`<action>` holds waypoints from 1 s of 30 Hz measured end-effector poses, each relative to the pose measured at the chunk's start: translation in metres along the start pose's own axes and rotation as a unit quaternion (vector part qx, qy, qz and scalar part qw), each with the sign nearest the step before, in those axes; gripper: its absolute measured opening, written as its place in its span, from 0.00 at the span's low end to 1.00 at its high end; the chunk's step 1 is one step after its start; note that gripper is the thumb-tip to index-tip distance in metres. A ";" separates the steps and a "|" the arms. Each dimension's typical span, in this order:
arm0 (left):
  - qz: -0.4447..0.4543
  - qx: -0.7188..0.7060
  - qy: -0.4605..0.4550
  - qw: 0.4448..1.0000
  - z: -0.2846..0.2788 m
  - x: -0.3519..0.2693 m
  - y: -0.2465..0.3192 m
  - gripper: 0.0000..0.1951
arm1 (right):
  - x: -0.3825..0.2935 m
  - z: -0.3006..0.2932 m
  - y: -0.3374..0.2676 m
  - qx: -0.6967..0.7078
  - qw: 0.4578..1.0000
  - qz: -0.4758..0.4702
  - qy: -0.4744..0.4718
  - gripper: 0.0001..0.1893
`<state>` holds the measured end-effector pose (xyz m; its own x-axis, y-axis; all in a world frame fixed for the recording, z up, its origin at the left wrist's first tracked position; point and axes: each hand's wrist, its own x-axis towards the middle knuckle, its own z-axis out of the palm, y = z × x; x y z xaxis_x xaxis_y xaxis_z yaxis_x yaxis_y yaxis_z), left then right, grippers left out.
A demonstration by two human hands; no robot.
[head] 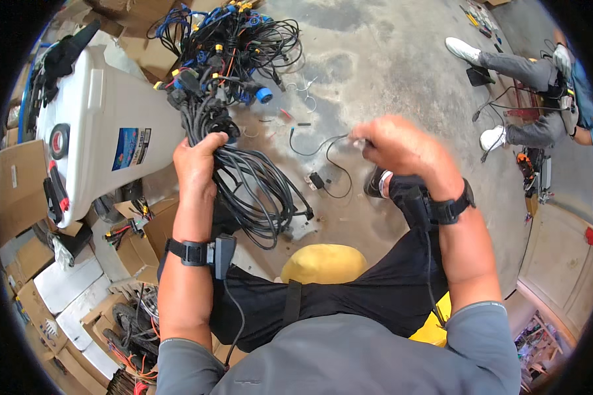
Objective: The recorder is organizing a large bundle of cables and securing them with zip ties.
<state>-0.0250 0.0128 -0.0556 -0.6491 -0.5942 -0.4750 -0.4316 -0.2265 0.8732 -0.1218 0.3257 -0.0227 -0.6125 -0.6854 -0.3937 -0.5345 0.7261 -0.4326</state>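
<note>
My left hand (195,160) is wrapped around a thick bundle of black cables (259,195). Below the fist the bundle fans out into long loops. Above it, a tangle of cable ends and connectors (222,64), with blue and yellow parts, reaches toward the floor and boxes. Slightly blurred, my right hand (398,148) pinches a thin black cable (343,170) apart from the bundle. One end of that cable has a small blue tip (292,129); near its other stretch is a small black box-shaped part (317,180). What else the right fingers cover is hidden.
To the left stands a white plastic bin (133,108) bearing a tape roll (60,141) and a red-and-black cutter (58,185). Cardboard boxes (20,182) crowd that side. Another person's gloved hand (562,61) is at right, near cables. Offcuts (304,124) litter the concrete floor.
</note>
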 end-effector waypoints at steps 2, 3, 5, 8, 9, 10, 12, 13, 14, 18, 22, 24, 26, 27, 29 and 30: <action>0.002 0.003 0.010 1.000 -0.004 0.001 -0.001 0.13 | -0.012 0.006 -0.002 0.021 0.998 0.010 -0.055 0.19; 0.001 0.002 0.013 1.000 -0.007 0.000 -0.001 0.13 | -0.014 0.007 -0.002 0.020 0.998 0.007 -0.058 0.19; 0.003 -0.008 -0.003 1.000 -0.012 0.001 0.000 0.13 | -0.021 0.007 0.001 0.085 0.996 0.013 0.009 0.19; 0.004 -0.003 -0.005 1.000 -0.020 0.006 -0.011 0.13 | -0.020 0.002 0.001 0.042 0.997 0.029 0.055 0.18; 0.000 -0.003 -0.011 1.000 -0.019 0.005 -0.012 0.13 | -0.020 0.001 -0.001 0.041 0.997 0.028 0.056 0.18; 0.006 -0.007 -0.024 1.000 -0.018 0.004 -0.015 0.13 | -0.020 -0.001 -0.004 0.059 0.995 0.030 0.075 0.18; 0.002 0.005 -0.029 1.000 -0.016 0.001 -0.016 0.13 | -0.017 -0.004 -0.009 0.077 0.992 0.029 0.096 0.18; -0.005 0.018 -0.034 0.999 -0.016 0.000 -0.016 0.13 | -0.015 -0.006 -0.013 0.100 0.989 0.020 0.106 0.19; -0.021 0.032 -0.041 0.998 -0.016 0.001 -0.016 0.13 | -0.012 -0.007 -0.016 0.123 0.985 0.011 0.116 0.20; -0.007 0.030 -0.040 0.999 -0.010 -0.004 -0.014 0.12 | -0.008 -0.008 -0.017 0.122 0.983 -0.007 0.140 0.20; -0.006 0.042 -0.041 0.998 -0.007 -0.003 -0.014 0.12 | -0.008 -0.007 -0.015 0.155 0.975 -0.020 0.158 0.20; -0.002 0.061 -0.044 0.997 -0.007 0.002 -0.018 0.13 | -0.009 -0.009 -0.017 0.179 0.967 -0.026 0.177 0.19; 0.011 0.081 -0.047 0.996 -0.011 0.007 -0.025 0.14 | -0.011 -0.015 -0.019 0.193 0.966 -0.009 0.170 0.20; 0.019 0.098 -0.055 0.994 -0.009 0.007 -0.027 0.15 | -0.012 -0.018 -0.018 0.196 0.965 -0.007 0.171 0.20; 0.011 0.117 -0.055 0.992 -0.006 0.006 -0.028 0.15 | -0.012 -0.021 -0.016 0.161 0.972 0.000 0.174 0.20; 0.002 0.120 -0.053 0.991 -0.006 0.009 -0.031 0.15 | -0.012 -0.022 -0.014 0.162 0.971 0.000 0.177 0.20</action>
<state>-0.0136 0.0105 -0.0866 -0.7077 -0.5080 -0.4910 -0.5566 -0.0272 0.8303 -0.1197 0.3246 0.0063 -0.8052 -0.5818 -0.1152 -0.3580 0.6316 -0.6877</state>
